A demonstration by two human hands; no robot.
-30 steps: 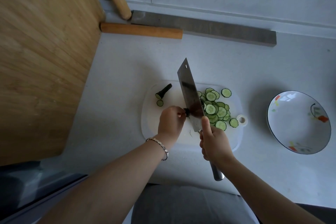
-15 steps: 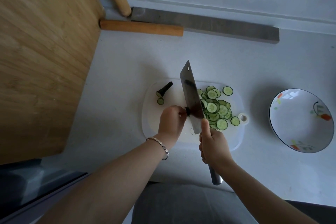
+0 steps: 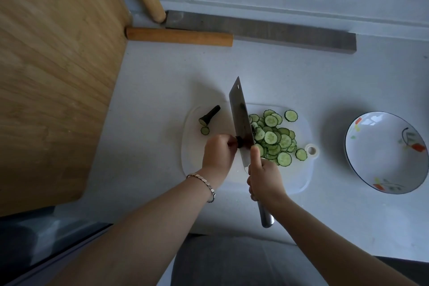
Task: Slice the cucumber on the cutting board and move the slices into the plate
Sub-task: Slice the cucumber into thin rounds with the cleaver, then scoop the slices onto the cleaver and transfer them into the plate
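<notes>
Left hand (image 3: 218,151): fingers curled down, pinching the dark cucumber stub (image 3: 239,143) against the board, just left of the blade.
Right hand (image 3: 264,176): wrapped round the knife (image 3: 240,121) handle, forefinger laid up along the flat of the blade; metal handle end sticks out below the hand.
Knife: broad cleaver, edge down on the stub, tip toward the far edge of the board.
Cucumber stub: short, mostly hidden between fingers and blade; near the middle of the cutting board (image 3: 297,174).
Slices (image 3: 274,137): overlapping heap on the right half of the board, right of the blade; a few lie loose at the heap's far and right edges.
End piece (image 3: 209,116): dark tapered tip by the board's far left corner, one small slice (image 3: 205,130) just beside it.
Cutting board: white, mid-bench, hanging hole at its right edge.
Plate (image 3: 383,153): patterned, on the bench well right of the board, no slices in it.
Bench, far edge: orange rolling pin (image 3: 178,36), grey bar (image 3: 278,30) behind it.
Bench, left: large wooden board (image 3: 58,76).
Left wrist: metal bracelet (image 3: 204,181).
</notes>
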